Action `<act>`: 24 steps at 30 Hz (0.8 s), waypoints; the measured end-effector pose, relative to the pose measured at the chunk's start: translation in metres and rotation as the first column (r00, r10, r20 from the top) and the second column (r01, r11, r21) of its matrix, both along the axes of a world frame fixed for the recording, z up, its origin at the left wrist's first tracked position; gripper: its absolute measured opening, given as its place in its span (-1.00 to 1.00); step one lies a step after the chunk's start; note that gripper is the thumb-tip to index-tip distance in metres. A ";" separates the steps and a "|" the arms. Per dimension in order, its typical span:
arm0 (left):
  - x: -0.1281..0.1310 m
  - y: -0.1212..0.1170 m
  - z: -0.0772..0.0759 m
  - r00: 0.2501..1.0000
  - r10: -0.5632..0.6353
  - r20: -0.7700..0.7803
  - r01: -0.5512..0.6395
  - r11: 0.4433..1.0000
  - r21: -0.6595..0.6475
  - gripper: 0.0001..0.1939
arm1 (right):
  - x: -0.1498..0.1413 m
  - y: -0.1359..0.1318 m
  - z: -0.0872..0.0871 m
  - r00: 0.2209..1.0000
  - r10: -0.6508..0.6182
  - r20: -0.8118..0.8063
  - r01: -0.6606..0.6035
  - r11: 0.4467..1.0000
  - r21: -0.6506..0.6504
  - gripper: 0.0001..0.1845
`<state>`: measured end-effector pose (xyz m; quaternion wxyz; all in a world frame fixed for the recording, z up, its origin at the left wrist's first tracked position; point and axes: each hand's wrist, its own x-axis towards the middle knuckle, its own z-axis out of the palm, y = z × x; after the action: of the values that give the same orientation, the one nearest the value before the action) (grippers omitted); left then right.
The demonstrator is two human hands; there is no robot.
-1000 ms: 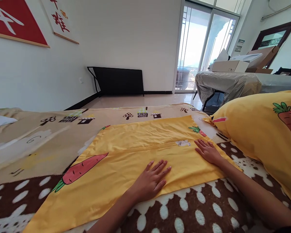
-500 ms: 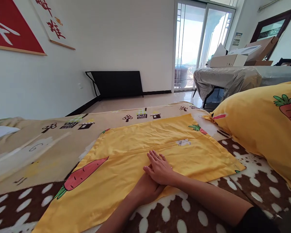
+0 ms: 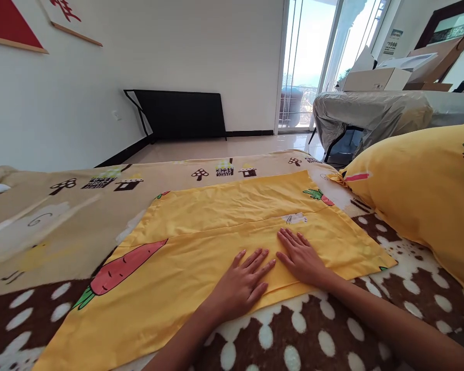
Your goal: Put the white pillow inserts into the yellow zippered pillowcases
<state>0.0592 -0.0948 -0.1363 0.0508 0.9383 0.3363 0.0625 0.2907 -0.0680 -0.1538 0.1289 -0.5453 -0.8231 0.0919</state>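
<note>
A yellow pillowcase [image 3: 201, 268] with printed carrots lies spread flat over the bed, a seam or overlap line running across it. Resting palm down on its near middle is my left hand [image 3: 239, 286], fingers spread. My right hand [image 3: 301, 256] lies flat on the cloth just to the right, below a small white printed patch. A short gap separates the two hands, and neither grips anything. Light wrinkles show in the cloth.
A plump yellow pillow [image 3: 417, 190] with a carrot print sits at the right. Under everything is a brown and beige patterned blanket [image 3: 325, 340]. Beyond stand a plastic-covered table [image 3: 375, 111] with boxes [image 3: 377, 80] and a black folded panel [image 3: 181, 116] against the wall.
My right hand moved from the right part of the cloth onto my left hand, then back rightward onto the cloth beside it. My left hand stays nearly in place. The view shifts slightly.
</note>
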 end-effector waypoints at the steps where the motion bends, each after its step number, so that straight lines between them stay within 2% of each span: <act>1: 0.000 0.000 0.000 1.000 0.003 0.003 -0.003 1.000 0.000 -0.45 | 0.010 0.001 0.000 0.999 -0.027 0.023 0.027 1.000 0.000 -0.28; 8: -0.001 0.001 -0.004 0.999 -0.007 0.045 0.005 1.000 0.030 -0.46 | 0.079 0.004 -0.005 0.970 -0.209 0.127 0.208 0.978 0.019 -0.30; 13: -0.001 0.001 -0.005 0.999 0.010 0.033 -0.011 1.000 0.020 -0.47 | 0.115 0.001 -0.010 0.938 -0.300 0.174 0.300 0.954 0.025 -0.30; 20: 0.000 -0.001 -0.002 0.999 0.038 -0.011 -0.038 0.999 0.012 -0.48 | 0.130 -0.003 -0.011 0.931 -0.290 0.221 0.286 0.957 0.050 -0.31; 22: -0.009 -0.001 -0.002 0.995 0.102 -0.017 -0.101 0.995 0.025 -0.47 | 0.131 -0.004 -0.010 0.927 -0.297 0.229 0.295 0.955 0.045 -0.31; 24: -0.033 -0.002 -0.004 0.973 0.226 -0.046 -0.225 0.974 0.036 -0.46 | 0.133 -0.005 -0.010 0.923 -0.304 0.234 0.302 0.952 0.046 -0.30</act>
<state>0.0266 -0.0968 -0.1405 0.0209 0.8960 0.4407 0.0498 0.4242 -0.0729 -0.1635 0.0440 -0.6725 -0.7388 0.0010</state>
